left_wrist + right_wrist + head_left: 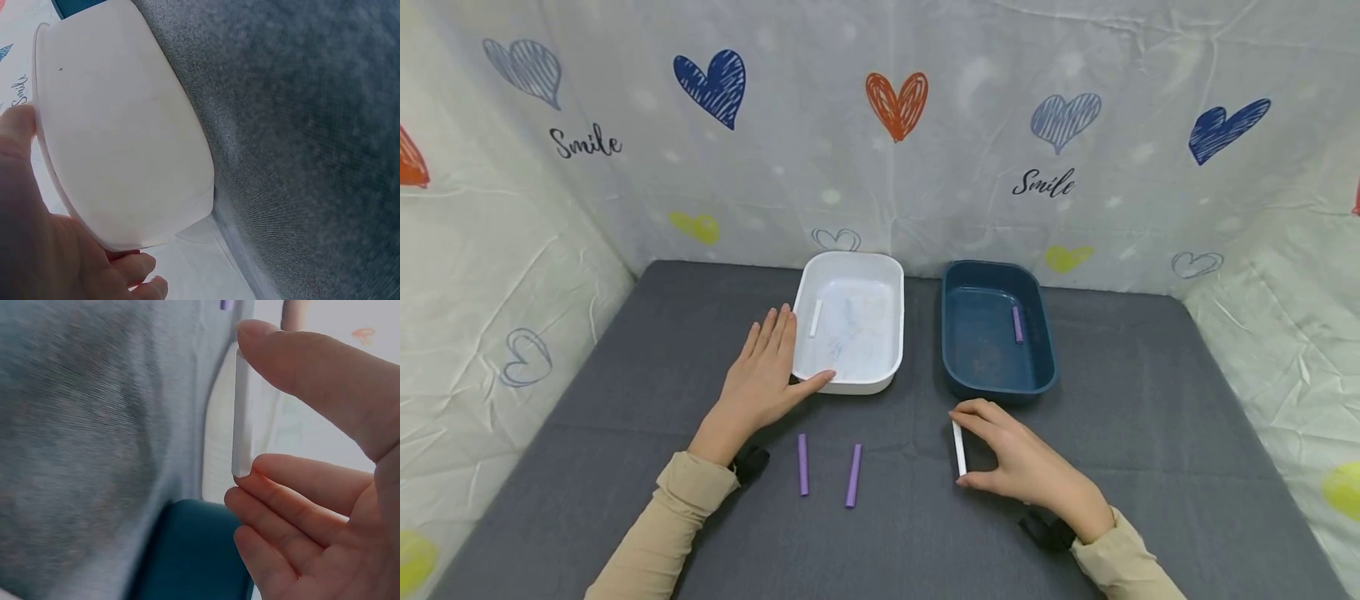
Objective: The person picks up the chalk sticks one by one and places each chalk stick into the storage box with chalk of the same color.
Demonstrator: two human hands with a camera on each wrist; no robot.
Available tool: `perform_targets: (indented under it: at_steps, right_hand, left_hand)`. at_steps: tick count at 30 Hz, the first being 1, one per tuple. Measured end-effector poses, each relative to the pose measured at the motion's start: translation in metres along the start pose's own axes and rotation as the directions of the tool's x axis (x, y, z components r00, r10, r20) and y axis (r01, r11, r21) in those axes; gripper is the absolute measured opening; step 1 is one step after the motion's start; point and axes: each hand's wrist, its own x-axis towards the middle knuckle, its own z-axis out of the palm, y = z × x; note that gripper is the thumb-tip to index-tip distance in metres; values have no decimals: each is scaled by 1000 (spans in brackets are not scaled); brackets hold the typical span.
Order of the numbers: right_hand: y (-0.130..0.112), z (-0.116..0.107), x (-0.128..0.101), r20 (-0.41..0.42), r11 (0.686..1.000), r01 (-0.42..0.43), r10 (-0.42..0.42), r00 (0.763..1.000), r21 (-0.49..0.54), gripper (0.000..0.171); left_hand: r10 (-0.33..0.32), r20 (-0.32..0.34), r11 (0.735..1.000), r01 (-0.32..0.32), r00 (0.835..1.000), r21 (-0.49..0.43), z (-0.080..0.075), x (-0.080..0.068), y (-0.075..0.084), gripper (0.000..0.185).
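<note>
The L hand (765,371) lies flat on the grey table (625,375) w/ fingers straight and close together. Its fingertips and thumb touch the white tub (880,275) at the tub's 8 o'clock corner. In the left wrist view the thumb and fingers rest on the tub's (125,144) outer wall. A white stick (816,317) lies inside the white tub, near its 9 o'clock side, just past the L fingertips.

At 5 o'clock from the L hand, 2 purple sticks lie on the table, side by side but not touching: the left purple stick (802,464) and the right purple stick (853,475). They sit between the 2 hands, nearer the L wrist.

Next comes the blue tub (1045,333), at 3 o'clock from the white tub, w/ a small gap between. A purple stick (1017,323) lies inside it.

The R hand (1017,458) is at 6 o'clock from the blue tub, near its front edge. It pinches a white chalk stick (958,447) by the ends: thumb on one end, fingers on the other. The right wrist view shows the white chalk stick (241,412) held this way, the thumb (312,369) at the top end and a fingertip at the bottom end. The stick is at 9 o'clock from the R palm.
</note>
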Motion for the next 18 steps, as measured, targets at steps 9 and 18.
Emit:
perform_targets:
  at_steps: [9,18]
  right_hand:
    - [-5,-5,18,-6,1000,5,-5,1000,9,72]
    - [-8,-7,38,2,999,27,-28,1000,28,72]
  left_hand:
    - [-2,0,1000,2,1000,-4,-1,-2,1,111]
    - [-2,10,1000,2,1000,-12,-3,-2,1,111]
